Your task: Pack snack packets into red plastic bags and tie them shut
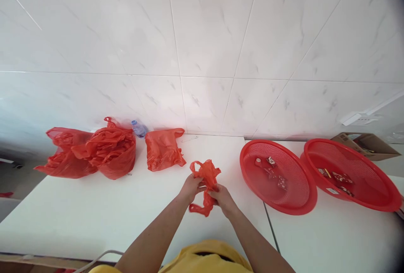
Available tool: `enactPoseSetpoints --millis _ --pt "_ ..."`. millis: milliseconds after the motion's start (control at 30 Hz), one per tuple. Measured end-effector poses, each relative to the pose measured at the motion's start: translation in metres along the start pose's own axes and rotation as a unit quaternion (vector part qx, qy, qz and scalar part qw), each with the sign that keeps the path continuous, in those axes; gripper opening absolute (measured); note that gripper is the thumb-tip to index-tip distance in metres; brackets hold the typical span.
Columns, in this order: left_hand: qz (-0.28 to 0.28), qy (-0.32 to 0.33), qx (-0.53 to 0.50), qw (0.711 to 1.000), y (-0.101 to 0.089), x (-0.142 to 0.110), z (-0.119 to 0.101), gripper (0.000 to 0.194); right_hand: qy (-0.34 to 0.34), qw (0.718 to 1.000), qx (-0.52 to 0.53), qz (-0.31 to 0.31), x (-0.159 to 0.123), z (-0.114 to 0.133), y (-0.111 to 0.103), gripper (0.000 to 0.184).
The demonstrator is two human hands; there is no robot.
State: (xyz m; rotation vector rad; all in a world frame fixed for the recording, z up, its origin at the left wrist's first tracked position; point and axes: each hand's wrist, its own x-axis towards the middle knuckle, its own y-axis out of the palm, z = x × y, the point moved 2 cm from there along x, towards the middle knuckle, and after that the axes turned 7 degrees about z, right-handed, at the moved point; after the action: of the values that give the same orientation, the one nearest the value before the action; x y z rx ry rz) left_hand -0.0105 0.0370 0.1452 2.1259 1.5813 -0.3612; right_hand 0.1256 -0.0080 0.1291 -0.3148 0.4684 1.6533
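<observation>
Between my two hands, above the white table, is a crumpled red plastic bag (pixel 208 172) with its loop handles hanging loose. My left hand (pixel 190 188) is closed on the bag's left side. On the right side, my right hand (pixel 223 199) pinches the gathered middle, fingertips partly hidden by the plastic. Another red plastic bag (pixel 164 148) lies flattened on the table just beyond my left hand, near the wall.
Stuffed red bags (pixel 112 151) stand at the left beside a plastic bottle (pixel 139 129). On the right are a red basket (pixel 248 167) and a second basket (pixel 378 199), each holding small packets. Behind them sits an open cardboard box (pixel 383 148). A tiled wall closes off the back.
</observation>
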Motion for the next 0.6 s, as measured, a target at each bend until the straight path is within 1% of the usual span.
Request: enactPoseSetpoints --millis 100,167,233,267,300,333,367,400,433,467,500,533,600 --pt "-0.081 -0.008 -0.006 0.997 -0.027 -0.001 0.005 0.032 0.014 1.000 0.014 -0.014 0.003 -0.009 -0.025 0.024" --pt "-0.125 -0.008 0.023 0.992 -0.043 -0.001 0.005 0.031 0.011 0.999 0.007 -0.029 0.003 -0.008 -0.042 0.023" --pt "-0.172 -0.001 0.057 0.983 -0.054 -0.005 0.002 0.029 -0.004 0.999 -0.010 -0.042 0.001 -0.003 -0.053 0.021" --pt "-0.196 0.015 0.082 0.977 -0.056 -0.007 0.000 0.032 -0.015 0.999 -0.021 -0.047 0.000 -0.001 -0.056 0.021" --pt "-0.217 0.047 0.125 0.967 -0.057 -0.011 -0.003 0.038 -0.027 0.998 -0.035 -0.053 -0.001 0.001 -0.057 0.020" --pt "-0.228 0.092 0.188 0.951 -0.056 -0.014 -0.007 0.046 -0.039 0.996 -0.050 -0.057 -0.002 0.003 -0.057 0.018" --pt "-0.226 0.143 0.265 0.926 -0.054 -0.017 -0.012 0.051 -0.051 0.995 -0.067 -0.060 -0.003 0.004 -0.056 0.016" --pt "-0.208 0.188 0.341 0.897 -0.050 -0.019 -0.015 0.053 -0.061 0.993 -0.084 -0.061 -0.003 0.005 -0.055 0.014" --pt "-0.176 0.209 0.397 0.876 -0.046 -0.020 -0.018 0.052 -0.070 0.991 -0.101 -0.061 -0.003 0.005 -0.055 0.012" --pt "-0.139 0.202 0.423 0.872 -0.044 -0.019 -0.018 0.046 -0.077 0.988 -0.118 -0.064 -0.004 0.006 -0.055 0.011" --pt "-0.106 0.172 0.418 0.886 -0.043 -0.018 -0.018 0.036 -0.083 0.985 -0.134 -0.071 -0.004 0.007 -0.056 0.010" --pt "-0.080 0.130 0.395 0.906 -0.042 -0.016 -0.016 0.025 -0.090 0.981 -0.150 -0.084 -0.006 0.009 -0.057 0.010" --pt "-0.051 0.056 0.340 0.937 -0.043 -0.012 -0.013 0.008 -0.112 0.970 -0.178 -0.124 -0.012 0.015 -0.059 0.011"
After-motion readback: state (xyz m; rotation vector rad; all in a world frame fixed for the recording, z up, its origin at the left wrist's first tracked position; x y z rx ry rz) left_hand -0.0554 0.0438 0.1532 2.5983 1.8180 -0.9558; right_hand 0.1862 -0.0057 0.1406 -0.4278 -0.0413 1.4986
